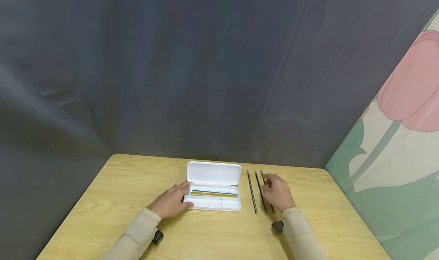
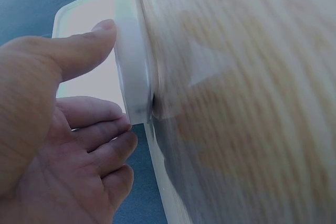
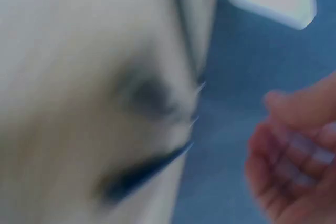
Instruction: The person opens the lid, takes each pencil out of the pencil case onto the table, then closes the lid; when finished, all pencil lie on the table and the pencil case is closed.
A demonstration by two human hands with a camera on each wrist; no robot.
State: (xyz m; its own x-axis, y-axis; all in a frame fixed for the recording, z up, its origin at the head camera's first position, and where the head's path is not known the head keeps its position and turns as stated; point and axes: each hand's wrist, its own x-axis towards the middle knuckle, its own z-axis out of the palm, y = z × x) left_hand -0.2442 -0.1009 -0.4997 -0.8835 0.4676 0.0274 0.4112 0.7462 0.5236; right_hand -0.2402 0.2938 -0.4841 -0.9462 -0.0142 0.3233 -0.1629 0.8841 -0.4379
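A white pencil case (image 1: 212,203) lies with its lid (image 1: 214,173) raised, and several yellow and blue-green pencils (image 1: 214,194) lie inside. My left hand (image 1: 171,201) rests against its left end; in the left wrist view, the thumb touches the rim and the fingertips meet a corner. To the right, a dark pencil (image 1: 252,191) and a second dark pencil (image 1: 259,191) lie side by side. Over a third dark pencil (image 1: 262,175) is my right hand (image 1: 278,193), partly covering it. The blurred right wrist view shows its fingers loosely bent, with no pencil visible between them.
Beneath everything is a light wooden table (image 1: 137,176). A dark curtain (image 1: 205,81) hangs behind its far edge, and a tulip-patterned cloth (image 1: 394,157) along the right side. A dark wrist camera (image 1: 277,227) sits below my right wrist.
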